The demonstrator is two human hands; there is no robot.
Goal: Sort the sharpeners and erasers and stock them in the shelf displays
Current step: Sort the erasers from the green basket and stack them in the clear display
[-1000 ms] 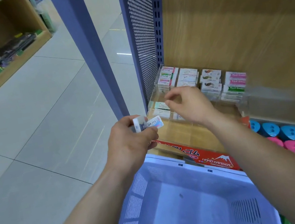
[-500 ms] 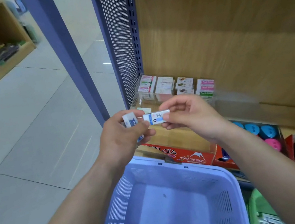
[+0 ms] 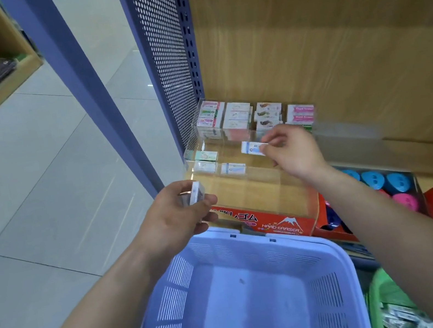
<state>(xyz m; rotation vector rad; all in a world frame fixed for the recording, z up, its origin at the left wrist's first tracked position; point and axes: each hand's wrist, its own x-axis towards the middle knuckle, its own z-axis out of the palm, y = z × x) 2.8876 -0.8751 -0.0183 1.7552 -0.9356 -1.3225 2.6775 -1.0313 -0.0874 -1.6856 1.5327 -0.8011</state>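
Note:
My right hand [image 3: 293, 154] pinches a white and blue eraser [image 3: 251, 148] over the clear acrylic display tray [image 3: 254, 186] on the wooden shelf. My left hand [image 3: 175, 218] grips another small white eraser [image 3: 195, 192] at the tray's front left corner. Three erasers lie in the tray's front rows, one of them a white and blue eraser [image 3: 232, 167]. Stacked boxed erasers [image 3: 239, 118] fill the tray's back row. The lilac basket [image 3: 177, 309] below my arms looks empty.
A red "Hard Eraser" box [image 3: 275, 225] sits under the tray's front. Round blue and pink sharpeners [image 3: 387, 185] fill a box to the right. A green basket [image 3: 377, 297] with packets is at the lower right. A blue perforated upright [image 3: 162, 57] borders the shelf on the left.
My right hand took one eraser from my left hand and carried it forward over the tray. My left hand stays near the tray corner with the other eraser.

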